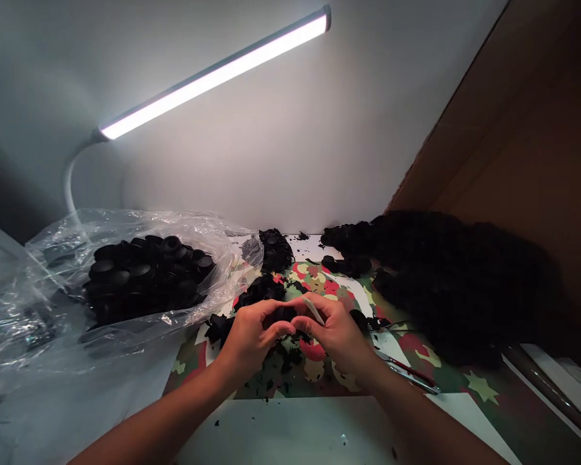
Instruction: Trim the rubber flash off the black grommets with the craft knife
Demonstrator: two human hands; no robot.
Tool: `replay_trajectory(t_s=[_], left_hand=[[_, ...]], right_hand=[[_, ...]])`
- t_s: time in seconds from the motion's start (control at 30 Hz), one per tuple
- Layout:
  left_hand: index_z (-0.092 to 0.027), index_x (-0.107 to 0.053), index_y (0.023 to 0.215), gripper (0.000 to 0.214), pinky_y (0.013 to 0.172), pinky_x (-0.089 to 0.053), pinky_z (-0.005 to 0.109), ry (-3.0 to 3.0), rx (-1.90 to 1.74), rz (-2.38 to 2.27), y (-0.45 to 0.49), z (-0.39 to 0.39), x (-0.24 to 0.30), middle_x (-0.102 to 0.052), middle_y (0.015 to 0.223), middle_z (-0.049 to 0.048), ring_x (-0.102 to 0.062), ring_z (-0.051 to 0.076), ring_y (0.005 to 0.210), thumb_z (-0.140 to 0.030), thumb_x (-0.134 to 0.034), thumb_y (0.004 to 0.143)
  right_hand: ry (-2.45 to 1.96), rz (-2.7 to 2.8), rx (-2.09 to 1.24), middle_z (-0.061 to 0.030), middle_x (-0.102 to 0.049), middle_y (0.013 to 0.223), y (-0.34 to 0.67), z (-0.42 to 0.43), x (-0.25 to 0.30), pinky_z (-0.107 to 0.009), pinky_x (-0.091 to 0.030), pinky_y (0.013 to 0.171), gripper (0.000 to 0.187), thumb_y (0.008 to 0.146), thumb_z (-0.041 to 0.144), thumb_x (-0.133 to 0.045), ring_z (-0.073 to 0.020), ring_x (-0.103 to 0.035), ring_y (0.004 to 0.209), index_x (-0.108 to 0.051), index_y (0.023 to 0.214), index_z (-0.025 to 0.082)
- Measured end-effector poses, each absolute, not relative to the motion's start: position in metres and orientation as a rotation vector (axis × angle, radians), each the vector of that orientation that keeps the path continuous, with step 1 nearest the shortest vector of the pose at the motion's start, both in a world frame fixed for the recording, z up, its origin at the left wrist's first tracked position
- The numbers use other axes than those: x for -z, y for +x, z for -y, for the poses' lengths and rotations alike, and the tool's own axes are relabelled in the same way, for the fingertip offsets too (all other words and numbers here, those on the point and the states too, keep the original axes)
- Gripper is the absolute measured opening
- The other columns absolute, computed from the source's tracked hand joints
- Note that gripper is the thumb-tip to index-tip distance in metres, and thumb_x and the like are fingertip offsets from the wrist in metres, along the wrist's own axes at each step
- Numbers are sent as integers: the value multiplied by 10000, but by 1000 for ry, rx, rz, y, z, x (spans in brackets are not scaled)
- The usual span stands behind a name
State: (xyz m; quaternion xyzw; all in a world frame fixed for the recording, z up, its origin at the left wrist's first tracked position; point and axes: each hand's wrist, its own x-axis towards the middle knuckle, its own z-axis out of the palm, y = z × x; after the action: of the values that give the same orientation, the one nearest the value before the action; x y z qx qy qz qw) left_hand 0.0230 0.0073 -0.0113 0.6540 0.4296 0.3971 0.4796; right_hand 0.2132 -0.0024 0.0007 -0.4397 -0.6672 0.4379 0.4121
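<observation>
Both my hands meet over the camouflage-patterned cloth [319, 378] at the middle of the table. My left hand [252, 336] is closed, its fingers pinching a small black rubber part [283, 314]. My right hand [336, 329] is closed round a thin pale blade-like tool [314, 310], whose tip points up and left toward the black part. Black scraps [283, 361] lie scattered under the hands.
A clear plastic bag [140, 278] holding several black round parts sits at left. A big heap of black parts [445, 278] fills the right, smaller piles [275, 248] behind. Scissors or pliers [409, 374] lie beside my right wrist. A lit lamp bar [217, 71] hangs above; brown cardboard wall [527, 129] at right.
</observation>
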Motion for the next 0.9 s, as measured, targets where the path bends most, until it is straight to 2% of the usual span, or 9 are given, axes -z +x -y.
replay_trajectory(t_s=[0.1, 0.2, 0.3, 0.43, 0.5, 0.67, 0.8, 0.9], left_hand=[[-205, -806, 1015, 380, 602, -430, 260, 1647, -1144, -1025, 24, -10, 11, -659, 859, 63, -541, 180, 687, -418, -873, 708], [-205, -778, 1073, 418, 653, -484, 273, 1576, -1129, -979, 25, -10, 10, -699, 913, 74, -602, 194, 732, -398, -879, 716], [-175, -763, 991, 335, 656, -514, 279, 1476, -1071, -972, 26, -7, 9, -730, 843, 69, -641, 194, 704, -384, -854, 746], [-168, -733, 847, 293, 483, -471, 251, 1403, -1079, -1037, 27, -4, 7, -669, 618, 20, -569, 152, 488, -405, -853, 724], [-174, -717, 795, 284, 438, -457, 246, 1387, -1085, -1063, 27, -3, 6, -652, 573, 12, -543, 146, 439, -413, -849, 717], [-172, -732, 781, 249, 438, -436, 230, 1409, -1062, -1075, 28, -3, 7, -646, 576, 14, -528, 137, 454, -381, -847, 709], [-160, -732, 769, 245, 456, -397, 214, 1516, -1070, -1061, 30, -3, 13, -629, 589, 5, -500, 117, 475, -375, -841, 729], [-156, -730, 765, 175, 462, -381, 208, 1605, -1075, -1050, 31, -2, 18, -618, 596, -6, -486, 111, 489, -307, -817, 746]], right_hand=[[-1105, 1526, -1284, -40, -714, 867, 212, 2, 2, -300, -482, 695, 310, 847, 408, -722, -176, -618, 759, -730, 1052, 176], [-1123, 1424, -1356, -53, -728, 895, 211, 1, 2, -321, -491, 729, 345, 801, 412, -750, -189, -636, 790, -721, 1037, 162], [-1135, 1406, -1363, -38, -704, 836, 211, 1, -1, -310, -473, 701, 331, 778, 408, -759, -172, -610, 747, -721, 993, 159], [-1106, 1392, -1412, -18, -665, 772, 212, 1, -5, -300, -456, 688, 295, 775, 402, -757, -159, -583, 716, -699, 935, 160], [-1095, 1406, -1415, -17, -654, 786, 213, 1, -5, -297, -456, 689, 291, 786, 412, -751, -158, -579, 724, -681, 925, 166], [-1139, 1576, -1176, -1, -579, 765, 215, -1, -6, -277, -388, 580, 286, 833, 445, -722, -132, -470, 624, -697, 954, 187], [-1131, 1694, -921, -15, -592, 783, 209, 2, -3, -282, -410, 631, 124, 871, 313, -691, -153, -511, 689, -699, 826, 198], [-1113, 1750, -769, -12, -569, 743, 204, 5, 4, -274, -404, 637, 143, 875, 156, -591, -157, -527, 702, -636, 745, 194]])
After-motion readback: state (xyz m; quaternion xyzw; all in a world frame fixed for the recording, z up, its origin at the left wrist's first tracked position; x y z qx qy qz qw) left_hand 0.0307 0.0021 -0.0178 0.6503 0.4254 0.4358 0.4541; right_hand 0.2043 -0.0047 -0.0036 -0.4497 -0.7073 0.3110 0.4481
